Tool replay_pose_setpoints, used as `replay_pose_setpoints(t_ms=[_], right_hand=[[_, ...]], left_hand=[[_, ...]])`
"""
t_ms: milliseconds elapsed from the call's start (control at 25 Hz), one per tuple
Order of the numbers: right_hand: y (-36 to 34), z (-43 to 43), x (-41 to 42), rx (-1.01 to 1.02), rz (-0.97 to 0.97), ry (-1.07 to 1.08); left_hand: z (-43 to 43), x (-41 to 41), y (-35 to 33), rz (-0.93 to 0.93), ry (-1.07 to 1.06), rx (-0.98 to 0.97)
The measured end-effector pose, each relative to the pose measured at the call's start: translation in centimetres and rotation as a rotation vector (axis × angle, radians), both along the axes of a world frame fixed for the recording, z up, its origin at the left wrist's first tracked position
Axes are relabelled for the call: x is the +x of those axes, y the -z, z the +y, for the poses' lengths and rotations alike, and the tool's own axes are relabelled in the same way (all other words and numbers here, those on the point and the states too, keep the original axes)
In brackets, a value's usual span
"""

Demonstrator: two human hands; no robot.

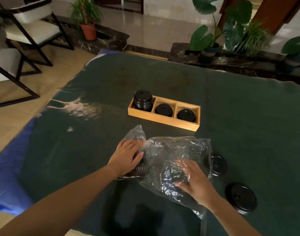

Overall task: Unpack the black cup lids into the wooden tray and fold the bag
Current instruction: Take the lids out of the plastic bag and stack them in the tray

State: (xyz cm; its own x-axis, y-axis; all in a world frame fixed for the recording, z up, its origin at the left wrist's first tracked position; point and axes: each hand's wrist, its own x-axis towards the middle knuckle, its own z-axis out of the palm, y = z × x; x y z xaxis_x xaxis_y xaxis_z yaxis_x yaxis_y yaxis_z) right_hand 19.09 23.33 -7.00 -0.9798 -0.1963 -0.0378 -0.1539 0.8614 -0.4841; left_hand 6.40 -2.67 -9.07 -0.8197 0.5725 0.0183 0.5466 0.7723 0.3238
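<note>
Clear plastic bag (173, 160) lies crumpled on the dark green table cover (239, 116). Left hand (127, 156) grips a sideways stack of black lids (140, 168) at the bag's left end. Right hand (194, 180) is inside the bag, fingers spread. Wooden tray (163, 119), farther off, holds lids in all three compartments, the left stack tallest. Two lids (240, 196) lie loose at right.

No readable text — none anywhere.

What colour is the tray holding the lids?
Light natural wood, the wooden tray; head view.
</note>
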Motion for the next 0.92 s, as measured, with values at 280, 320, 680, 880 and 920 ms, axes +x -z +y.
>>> replay_pose_setpoints(t_ms=[280, 320, 680, 880, 920], right_hand=[[1.8, -7.6, -6.8, -0.049, 0.004, -0.267], [1.9, -8.8, -7.2, -0.093, -0.017, -0.228], [0.7, -13.3, -8.2, -0.269, 0.048, 0.061], [-0.9, -14.8, -8.3, -0.335, 0.03, 0.052], [-0.8, -14.9, -8.5, -0.37, 0.042, 0.116]], left_hand=[[-0.4, 0.6, 0.1, 0.0, -0.02, 0.028], [-0.5, 0.6, 0.2, -0.004, -0.031, 0.03], [-1.2, 0.0, 0.2, -0.076, -0.129, 0.13], [-1.2, -0.2, 0.2, -0.063, -0.146, 0.159], [-1.2, -0.3, 0.2, -0.063, -0.153, 0.167]])
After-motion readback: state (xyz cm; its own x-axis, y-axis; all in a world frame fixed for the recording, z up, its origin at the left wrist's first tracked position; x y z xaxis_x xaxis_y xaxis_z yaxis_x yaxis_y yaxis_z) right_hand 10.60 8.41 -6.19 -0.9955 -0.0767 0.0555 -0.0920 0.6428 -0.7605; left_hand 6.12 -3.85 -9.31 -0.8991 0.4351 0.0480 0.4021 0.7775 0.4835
